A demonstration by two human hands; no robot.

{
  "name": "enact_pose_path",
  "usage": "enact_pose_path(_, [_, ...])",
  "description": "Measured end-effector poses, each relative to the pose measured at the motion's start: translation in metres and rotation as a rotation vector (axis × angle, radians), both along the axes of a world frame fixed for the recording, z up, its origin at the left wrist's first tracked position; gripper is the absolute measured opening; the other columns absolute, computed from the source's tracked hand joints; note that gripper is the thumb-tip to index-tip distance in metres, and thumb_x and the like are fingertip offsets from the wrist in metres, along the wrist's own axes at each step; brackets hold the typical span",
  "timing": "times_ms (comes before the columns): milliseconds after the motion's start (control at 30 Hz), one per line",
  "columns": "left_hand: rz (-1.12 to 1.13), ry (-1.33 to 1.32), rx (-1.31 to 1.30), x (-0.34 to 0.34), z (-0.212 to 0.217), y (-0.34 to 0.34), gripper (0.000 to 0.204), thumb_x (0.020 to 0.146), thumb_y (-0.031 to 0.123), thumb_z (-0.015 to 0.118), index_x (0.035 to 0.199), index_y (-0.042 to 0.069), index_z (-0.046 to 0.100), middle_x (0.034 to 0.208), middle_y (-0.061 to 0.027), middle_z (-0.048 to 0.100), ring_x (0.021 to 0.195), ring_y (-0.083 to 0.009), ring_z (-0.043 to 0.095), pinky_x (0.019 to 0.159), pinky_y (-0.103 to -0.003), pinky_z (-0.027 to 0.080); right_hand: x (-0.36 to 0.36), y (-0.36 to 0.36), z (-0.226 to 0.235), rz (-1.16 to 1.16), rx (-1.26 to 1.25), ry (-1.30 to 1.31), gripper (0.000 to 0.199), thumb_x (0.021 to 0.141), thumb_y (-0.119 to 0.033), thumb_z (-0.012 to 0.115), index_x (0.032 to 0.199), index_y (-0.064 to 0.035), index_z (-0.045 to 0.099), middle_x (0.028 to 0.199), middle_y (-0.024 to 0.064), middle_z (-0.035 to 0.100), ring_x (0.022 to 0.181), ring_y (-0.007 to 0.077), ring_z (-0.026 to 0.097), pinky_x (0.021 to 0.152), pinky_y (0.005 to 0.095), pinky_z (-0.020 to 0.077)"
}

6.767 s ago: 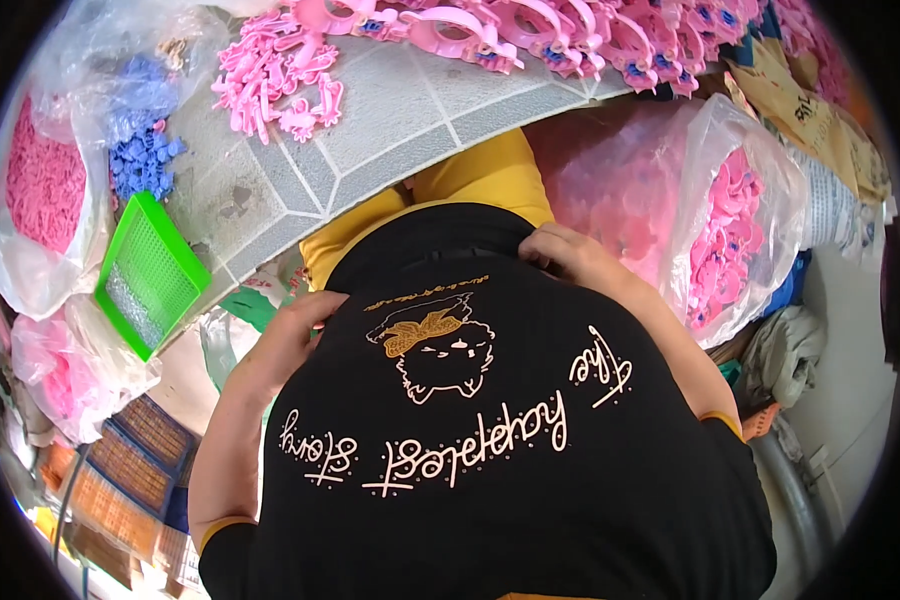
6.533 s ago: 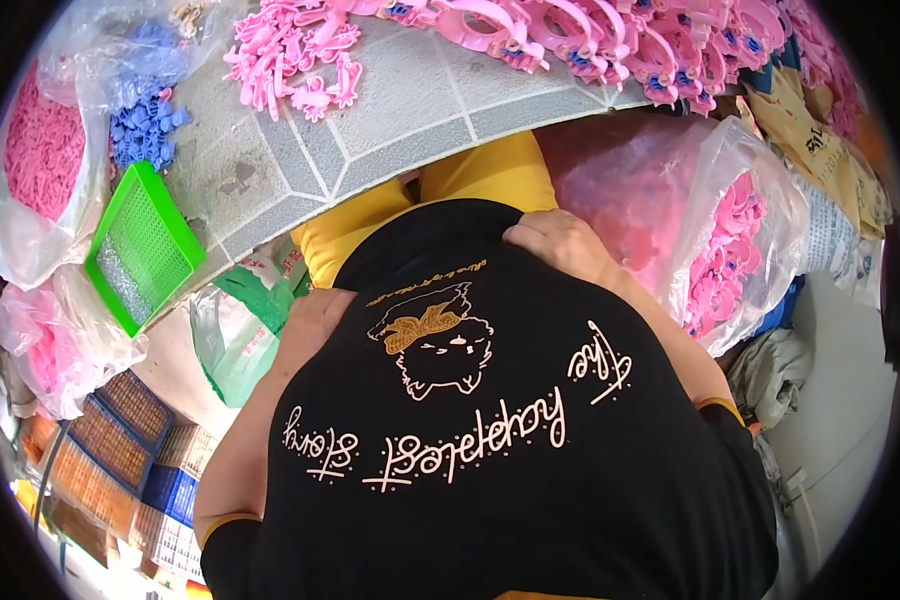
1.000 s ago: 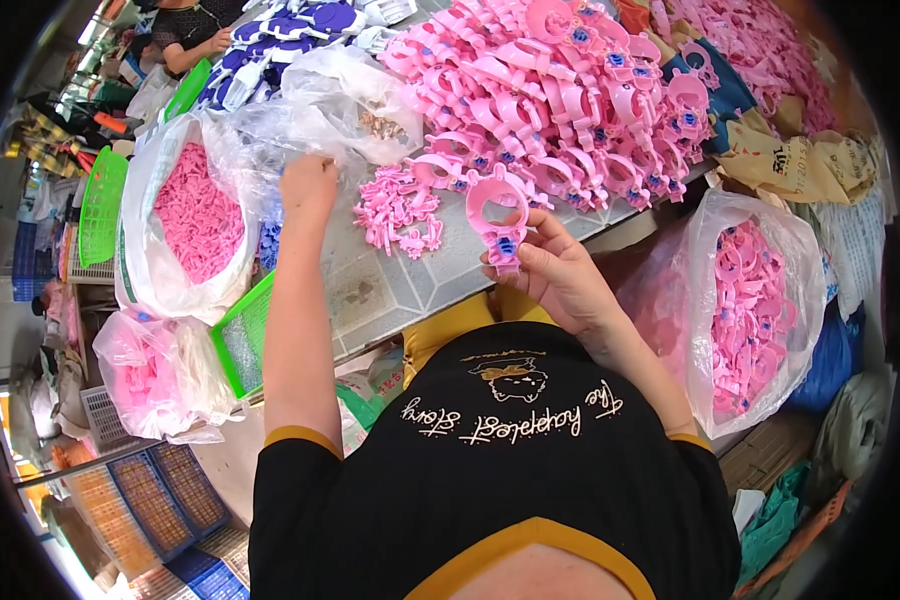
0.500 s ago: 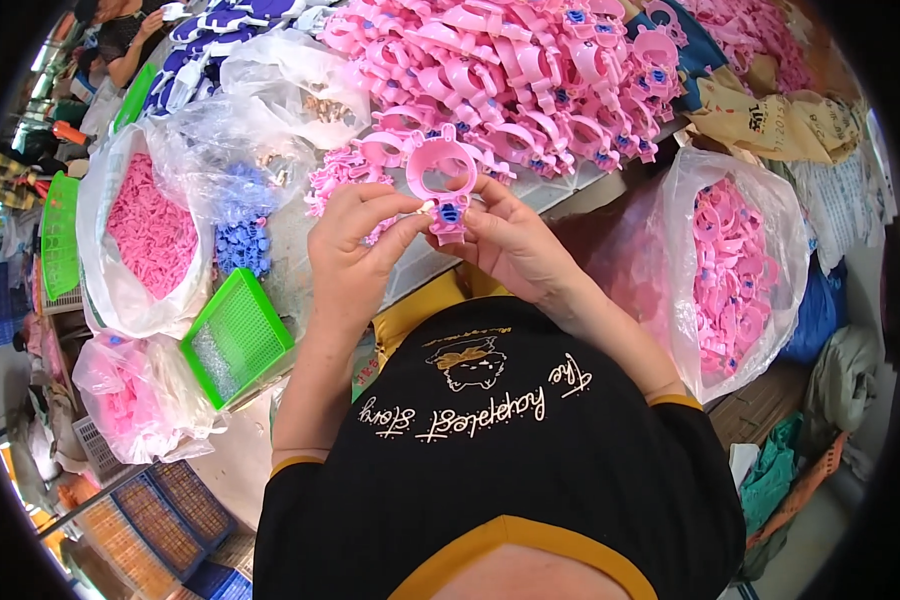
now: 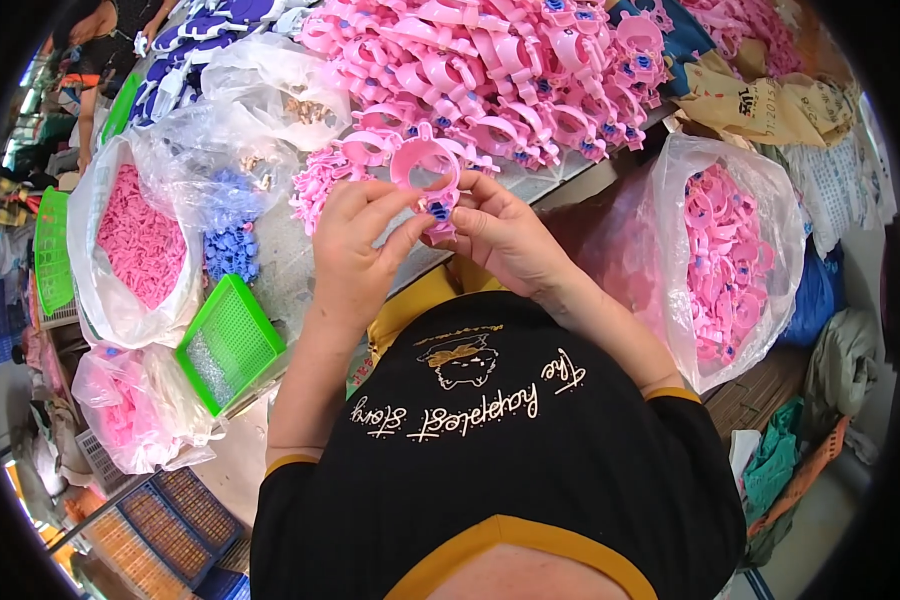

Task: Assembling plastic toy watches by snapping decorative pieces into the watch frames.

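Note:
In front of my chest, at the near edge of the table, I hold a pink plastic part with a round ring [image 5: 426, 147]. A small blue piece [image 5: 438, 211] sits at its lower end. My right hand [image 5: 505, 232] is closed on the part from the right, thumb beside the blue piece and fingers behind the ring. My left hand [image 5: 360, 228] pinches at the part's left side, close to the blue piece. Whatever lies between its thumb and fingertips is too small to make out. Both hands touch the same part.
A large heap of similar pink parts [image 5: 490, 75] covers the table's far side. Left stand a bag of small pink pieces [image 5: 142, 240], blue pieces [image 5: 232, 245] and a green basket [image 5: 238, 330]. A clear bag of pink parts [image 5: 727, 270] is at right. Another person's arm [image 5: 87, 115] shows far left.
The view has shifted slightly, so the scene sits a little further left. Both hands keep their hold on the pink part, with little visible finger movement.

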State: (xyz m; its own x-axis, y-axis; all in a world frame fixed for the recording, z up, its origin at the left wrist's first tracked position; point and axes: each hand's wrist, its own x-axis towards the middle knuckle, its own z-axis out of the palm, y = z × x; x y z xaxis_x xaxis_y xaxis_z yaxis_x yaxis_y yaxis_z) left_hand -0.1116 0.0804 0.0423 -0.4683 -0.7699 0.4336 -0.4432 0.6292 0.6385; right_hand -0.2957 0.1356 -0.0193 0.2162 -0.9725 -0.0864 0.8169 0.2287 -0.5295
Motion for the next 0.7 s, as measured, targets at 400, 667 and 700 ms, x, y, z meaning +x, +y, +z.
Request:
enact_pose_path(400, [-0.041,-0.02,-0.127,0.001,-0.009,-0.001,0.018,0.082,0.001,0.078,0.099,0.002,0.074,0.096,-0.0116,0.068,0.088,-0.0279,0.065,0.077,-0.036,0.052,0.0,-0.002,0.001,-0.011,-0.028,0.127,0.034,0.1,0.0,0.059,0.133,-0.0058,0.053,0.13,0.0069,0.06,0.12,0.0179,0.061,0.105,0.0374,0.0513])
enact_pose_path(667, [-0.148,-0.154,0.326,0.021,0.008,-0.028,0.015,0.086,0.011,0.077,0.099,0.002,0.075,0.089,-0.0099,0.069,0.08,-0.0212,0.065,0.074,-0.032,0.051,-0.005,-0.008,-0.035,0.175,0.095,0.094,0.032,0.103,-0.013,0.061,0.133,-0.006,0.053,0.118,0.0084,0.066,0.105,0.0183,0.067,0.096,0.0351,0.0545])
enact_pose_path(700, [-0.037,-0.124,0.251,0.024,0.01,-0.041,0.014,0.088,0.012,0.075,0.099,0.002,0.075,0.092,-0.0126,0.07,0.082,-0.0268,0.067,0.076,-0.036,0.052,-0.005,-0.012,-0.035,0.176,0.086,0.093,0.032,0.103,-0.013,0.061,0.133,-0.006,0.053,0.118,0.0084,0.066,0.105,0.0183,0.067,0.096,0.0351,0.0545])
